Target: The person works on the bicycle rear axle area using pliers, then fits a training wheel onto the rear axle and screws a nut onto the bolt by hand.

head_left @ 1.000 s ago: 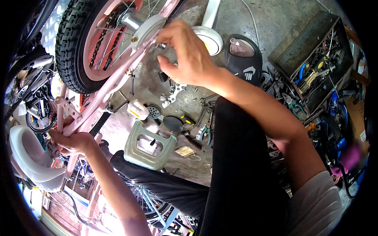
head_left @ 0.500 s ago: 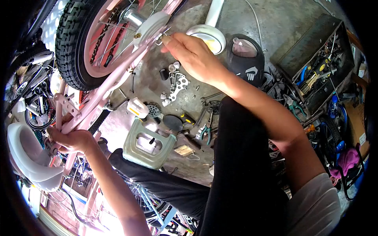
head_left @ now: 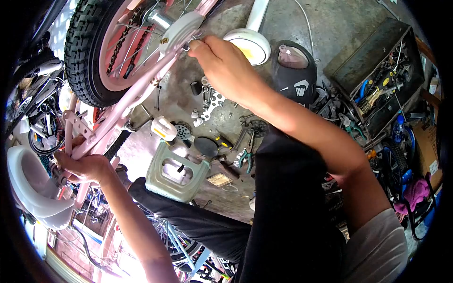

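A pink bicycle frame point(head_left: 121, 109) runs diagonally through the left half of the head view. My left hand point(head_left: 85, 168) is closed around it, close to a pale grey moulded part point(head_left: 33, 188); some fingers are hidden behind the tube. My right hand point(head_left: 224, 61) is at the wheel end of the frame, thumb and fingers pinched on a small bent metal piece point(head_left: 187, 47). Beside those fingertips is a round pale cover point(head_left: 183, 29) with a brass-coloured nut. The wheel's knobby black tyre point(head_left: 82, 56) and pink rim lie just left.
A grey-green plastic stool point(head_left: 158, 177) stands between the bicycle and my legs. Spanners, pliers point(head_left: 245, 159) and metal parts lie on the concrete floor. An open toolbox point(head_left: 377, 89) is at right, near a black bag point(head_left: 295, 75). A white round-based stand point(head_left: 247, 46) is beyond my right hand.
My right hand has shifted slightly left and up, its fingertips still at the small metal piece. My left hand keeps its grip on the frame.
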`<state>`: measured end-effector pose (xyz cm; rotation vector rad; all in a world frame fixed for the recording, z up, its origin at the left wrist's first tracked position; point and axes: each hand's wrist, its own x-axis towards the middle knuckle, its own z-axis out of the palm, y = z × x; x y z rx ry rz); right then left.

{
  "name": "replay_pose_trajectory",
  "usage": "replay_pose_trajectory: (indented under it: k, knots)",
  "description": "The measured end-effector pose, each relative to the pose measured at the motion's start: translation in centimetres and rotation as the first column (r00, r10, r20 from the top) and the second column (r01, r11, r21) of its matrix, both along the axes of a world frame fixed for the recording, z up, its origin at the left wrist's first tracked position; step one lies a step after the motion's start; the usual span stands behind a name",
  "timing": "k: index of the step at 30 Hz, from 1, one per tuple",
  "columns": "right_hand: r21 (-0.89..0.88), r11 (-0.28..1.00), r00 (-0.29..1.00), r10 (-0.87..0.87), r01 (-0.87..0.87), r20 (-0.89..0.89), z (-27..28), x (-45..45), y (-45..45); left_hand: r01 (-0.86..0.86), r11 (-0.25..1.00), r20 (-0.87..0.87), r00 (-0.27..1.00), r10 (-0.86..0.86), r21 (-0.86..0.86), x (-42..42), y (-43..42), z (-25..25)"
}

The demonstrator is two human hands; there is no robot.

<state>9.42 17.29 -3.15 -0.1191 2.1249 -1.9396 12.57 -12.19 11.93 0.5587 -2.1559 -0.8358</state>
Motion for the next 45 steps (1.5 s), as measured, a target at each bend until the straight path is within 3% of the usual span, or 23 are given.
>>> replay_pose_trajectory:
  k: [5,9,11,14,15,16,17,18,19,21,22,23,26,28,32,35,38,45]
  knots:
    - [-0.051,0.999,0.942,0.001,0.017,0.335,0.5,-0.4,-0.3,-0.015,1.0,-0.004,1.0,0.015,-0.007,-0.2,0.8,0.0]
    - [-0.042,0.999,0.977,0.023,-0.015,0.214,0.8,-0.8,1.0,-0.04,0.999,0.06,0.997,0.042,-0.029,0.2,-0.1,0.1]
    - [-0.022,0.963,0.876,0.255,-0.27,0.41,1.0,-1.9,2.5,0.017,1.0,0.058,0.998,-0.016,-0.01,0.4,-0.8,0.0]
    - [0.025,0.984,0.907,0.152,-0.175,0.392,-0.4,-1.9,4.9,-0.051,0.993,0.191,0.979,0.07,-0.104,1.3,-2.3,0.4]
    - [0.075,0.996,0.97,0.035,-0.055,0.241,-1.4,-2.3,5.6,-0.075,0.995,0.091,0.993,0.081,-0.064,1.0,-2.7,0.1]
    - [0.17,0.985,0.955,-0.041,-0.009,0.292,-1.9,-3.0,7.4,-0.083,0.995,0.086,0.992,0.087,-0.057,1.1,-2.8,0.0]
    - [0.44,0.898,0.979,-0.079,-0.012,0.187,-2.4,-3.9,8.5,-0.071,0.98,0.081,0.993,0.088,-0.188,1.2,-2.6,0.1]
    - [0.674,0.738,0.994,-0.085,0.018,0.067,-3.0,-5.1,9.4,-0.041,0.995,0.093,0.994,0.05,-0.094,1.4,-2.8,0.2]
    - [0.682,0.731,0.995,-0.08,0.021,0.056,-3.5,-6.1,9.8,-0.016,1.0,0.1,0.995,0.016,0.001,1.6,-3.1,0.3]
    - [0.832,0.491,0.958,0.017,-0.256,0.285,-4.3,-7.6,10.3,-0.055,0.997,0.062,0.996,0.057,-0.045,1.3,-2.4,-0.3]
    - [0.834,0.488,0.958,0.016,-0.257,0.285,-4.7,-7.8,10.1,-0.09,0.99,0.031,0.995,0.094,-0.104,1.2,-2.3,-0.3]
    - [0.8,0.525,0.941,0.006,-0.29,0.338,-5.0,-8.1,9.6,-0.017,1.0,0.073,0.997,0.015,0.02,1.1,-1.9,0.1]
    - [0.744,0.601,0.918,-0.043,-0.291,0.394,-6.9,-8.3,8.6,-0.008,1.0,0.027,1.0,0.007,0.023,0.8,-0.6,0.0]
    - [0.599,0.787,0.918,-0.114,-0.15,0.381,-8.2,-7.8,8.6,-0.01,1.0,0.042,0.999,0.009,0.009,1.0,-1.1,0.0]
    - [0.44,0.897,0.896,-0.227,0.04,0.382,-9.9,-6.6,7.8,-0.015,0.998,0.017,1.0,0.014,0.06,0.9,-1.1,0.1]
    - [0.321,0.94,0.871,-0.252,0.117,0.421,-10.6,-6.1,7.9,-0.005,1.0,0.006,1.0,0.005,-0.005,0.6,-0.8,-0.1]
    - [0.348,0.936,0.85,-0.225,0.053,0.477,-11.1,-6.3,8.0,0.02,0.999,0.014,1.0,-0.021,0.026,1.1,-2.0,0.1]
    - [0.328,0.94,0.857,-0.244,0.094,0.454,-11.5,-6.2,8.0,0.005,0.999,0.055,0.998,-0.007,0.04,1.3,-2.4,0.0]
